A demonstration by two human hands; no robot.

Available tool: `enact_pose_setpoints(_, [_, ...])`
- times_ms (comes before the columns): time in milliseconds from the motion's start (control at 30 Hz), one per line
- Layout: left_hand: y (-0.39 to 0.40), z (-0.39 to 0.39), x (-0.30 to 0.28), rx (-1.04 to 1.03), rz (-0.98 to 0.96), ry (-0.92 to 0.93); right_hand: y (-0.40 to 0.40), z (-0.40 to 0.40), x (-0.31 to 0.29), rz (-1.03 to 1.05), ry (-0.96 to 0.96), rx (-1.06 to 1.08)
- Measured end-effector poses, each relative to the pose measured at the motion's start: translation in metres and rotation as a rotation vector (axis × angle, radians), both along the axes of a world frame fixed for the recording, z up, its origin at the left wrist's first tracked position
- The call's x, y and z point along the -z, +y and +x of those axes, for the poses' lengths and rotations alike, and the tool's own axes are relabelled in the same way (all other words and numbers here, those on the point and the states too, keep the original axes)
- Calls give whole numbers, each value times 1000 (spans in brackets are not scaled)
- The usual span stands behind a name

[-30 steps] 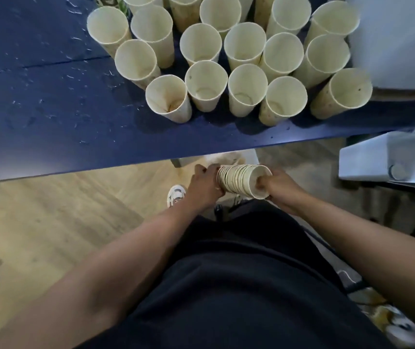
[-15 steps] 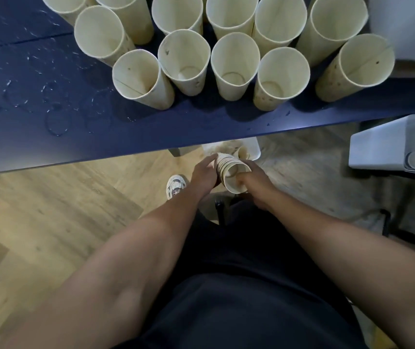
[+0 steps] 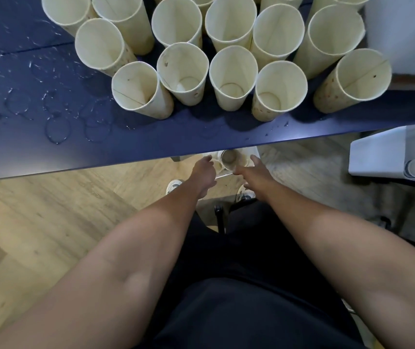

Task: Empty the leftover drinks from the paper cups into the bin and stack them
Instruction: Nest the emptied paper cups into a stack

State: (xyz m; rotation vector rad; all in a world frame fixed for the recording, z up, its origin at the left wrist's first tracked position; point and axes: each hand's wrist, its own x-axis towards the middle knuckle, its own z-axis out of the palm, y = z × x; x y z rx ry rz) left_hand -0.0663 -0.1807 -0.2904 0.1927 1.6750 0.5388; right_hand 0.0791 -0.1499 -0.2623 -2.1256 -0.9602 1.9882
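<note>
Many cream paper cups (image 3: 231, 76) stand upright in a tight group on the dark blue table (image 3: 50, 137); some hold a little liquid at the bottom. Below the table's front edge, a nested stack of cups (image 3: 228, 159) stands mouth-up in a white bin (image 3: 253, 150) that the table mostly hides. My left hand (image 3: 204, 172) is just left of the stack and my right hand (image 3: 251, 170) just right of it. Both hands have their fingers spread, and neither is wrapped around the stack.
Wet rings and droplets (image 3: 57, 127) cover the left of the table. A white box (image 3: 390, 152) sits at the right on a black frame, and a pale object (image 3: 407, 28) occupies the table's far right corner. My shoes (image 3: 173, 186) rest on wooden floor.
Both hands carried the stack forward and down under the table edge, turned it upright, then let go and opened. The view tilted closer to the table.
</note>
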Motion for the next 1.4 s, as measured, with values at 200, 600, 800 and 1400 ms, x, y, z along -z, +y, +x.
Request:
enact_pose_setpoints(200, [-3,-7,0,74,-71,14,4,3,1,9,-57,-96])
enact_pose_setpoints(600, [-24,-7,-73,664,5,248,2,-1,-35,71,-126,-681])
enact_pose_setpoints(800, [-51,-20,-132,636,101,300,13,4,-106,145,-15,-1011])
enact_pose_setpoints(1400, [-9,-116,-193,-16,515,600,75,-121,-257,819,156,-834])
